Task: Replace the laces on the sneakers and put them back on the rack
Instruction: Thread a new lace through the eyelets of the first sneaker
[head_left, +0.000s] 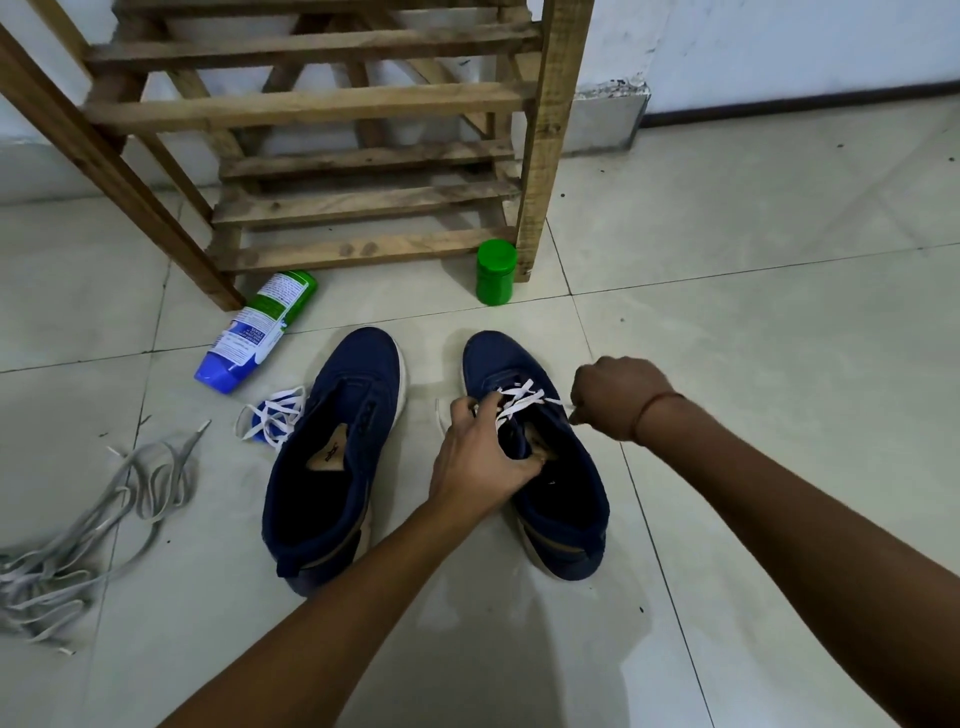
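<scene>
Two navy sneakers stand side by side on the tiled floor, toes pointing at the rack. The left sneaker (332, 447) has no lace. The right sneaker (561, 483) carries a white lace (519, 400) threaded through its front eyelets. My left hand (480, 462) grips the right sneaker's tongue and eyelet edge. My right hand (618, 397) is closed on the lace's end, pulled out to the right. A second white lace (270, 418) lies bunched beside the left sneaker. Old grey laces (88, 535) sprawl at the far left. The wooden rack (363, 156) stands behind.
A blue and green bottle (254, 332) lies on its side by the rack's left leg. A small green jar (496, 272) stands at the rack's right leg. White wall runs behind, with open tiled floor to the right.
</scene>
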